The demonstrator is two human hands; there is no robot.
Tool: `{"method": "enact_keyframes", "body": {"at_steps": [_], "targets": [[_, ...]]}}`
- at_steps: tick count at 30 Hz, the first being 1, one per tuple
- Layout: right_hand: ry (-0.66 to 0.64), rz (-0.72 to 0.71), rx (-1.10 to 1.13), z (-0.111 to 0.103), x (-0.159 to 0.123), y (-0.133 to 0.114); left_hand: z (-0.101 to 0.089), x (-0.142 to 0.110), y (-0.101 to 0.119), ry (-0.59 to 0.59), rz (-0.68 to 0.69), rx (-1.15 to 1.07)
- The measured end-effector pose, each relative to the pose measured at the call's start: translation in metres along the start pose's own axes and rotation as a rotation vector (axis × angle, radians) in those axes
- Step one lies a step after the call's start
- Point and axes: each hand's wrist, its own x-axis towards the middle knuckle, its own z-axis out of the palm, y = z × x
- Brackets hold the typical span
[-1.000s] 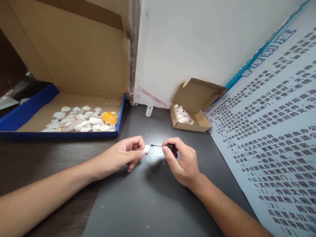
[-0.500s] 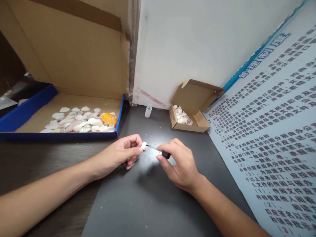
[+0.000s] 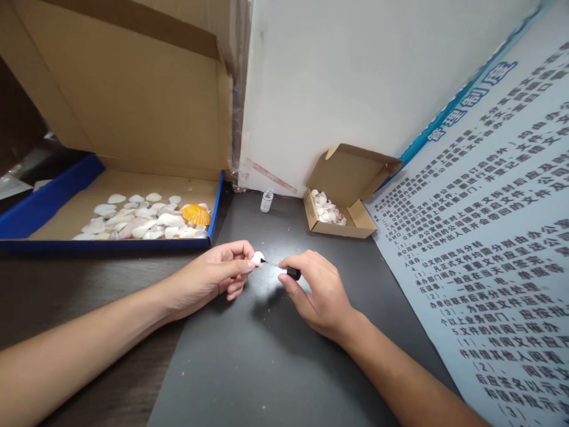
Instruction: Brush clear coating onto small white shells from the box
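A small white seashell (image 3: 258,258) is pinched between the thumb and fingertips of my left hand (image 3: 229,270). My right hand (image 3: 317,293) is closed on a brush applicator (image 3: 293,273) with a black cap and a thin stem. Its dark tip points left and meets the right edge of the shell. Behind my hands, a small clear bottle (image 3: 267,201) with a white label stands upright on the dark grey mat (image 3: 231,367); its neck looks uncapped.
A blue-edged cardboard box (image 3: 102,241) at the left holds many white shells (image 3: 142,220) and an orange scallop shell (image 3: 196,214). A smaller open box (image 3: 342,228) with white shells stands back right. A white board (image 3: 320,77) rises behind; a printed sheet (image 3: 489,237) lines the right.
Both hands have shifted slightly left. The brush has moved a little left with my right hand, and its tip remains at the shell.
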Motion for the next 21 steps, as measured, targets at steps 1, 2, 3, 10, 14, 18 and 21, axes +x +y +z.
{"method": "enact_keyframes", "body": {"at_steps": [1,2,3,10,14,18,21], "targets": [[0.013,0.013,0.001,-0.0002,-0.0001,-0.0003,0.0000,-0.0001,0.0000,0.003,-0.001,-0.002],[0.030,0.020,0.013,-0.0005,-0.0002,-0.0007,0.0001,-0.0002,-0.0001,0.004,-0.002,-0.004],[0.043,0.019,0.032,-0.0005,-0.0003,-0.0010,0.0000,-0.0002,-0.0001,0.003,-0.003,-0.006],[0.000,0.047,-0.053,0.0027,-0.0013,-0.0012,-0.0029,0.0001,-0.0004,-0.010,-0.015,-0.020],[0.013,-0.076,-0.078,0.0010,0.0000,-0.0044,-0.0030,-0.0002,0.0003,-0.011,-0.013,-0.023],[-0.003,-0.093,-0.132,0.0007,0.0016,-0.0050,-0.0020,-0.0003,0.0009,0.003,-0.012,-0.027],[0.031,-0.048,-0.151,0.0006,0.0014,-0.0042,-0.0022,-0.0003,0.0008,0.000,-0.010,-0.031]]}}
